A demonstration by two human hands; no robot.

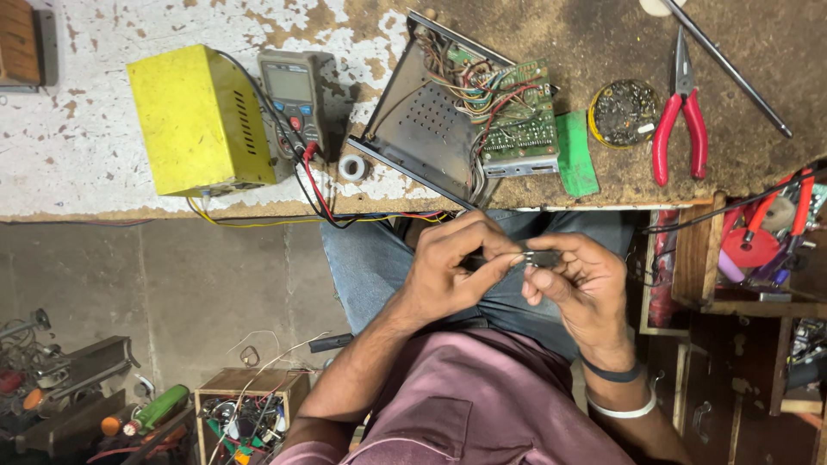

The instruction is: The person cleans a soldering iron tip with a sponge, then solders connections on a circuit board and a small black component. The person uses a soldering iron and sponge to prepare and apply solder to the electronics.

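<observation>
- Taking the open metal chassis (pixel 422 129) on the workbench (pixel 77 146) as the landmark: well to its left sits a yellow metal box (pixel 200 120), and between the two lies a digital multimeter (pixel 293 99) with red and black leads trailing off the bench edge.
- Just below the chassis, over the person's lap, the left hand (pixel 452 271) has thumb and fingers pressed together on one end of a small dark component (pixel 541 257).
- The right hand (pixel 579 288) pinches the other end of that same part, fingertips curled round it; a dark band and a white bangle sit on that wrist.
- The part looks light, rigid and small enough to slip, probably with fine leads that bend easily; I judge it best held by its body at the edges, as both hands do, not by any legs.
- Right of the chassis: a green card (pixel 575 153), a round tin of bits (pixel 623 112), then red-handled pliers (pixel 680 120).
</observation>
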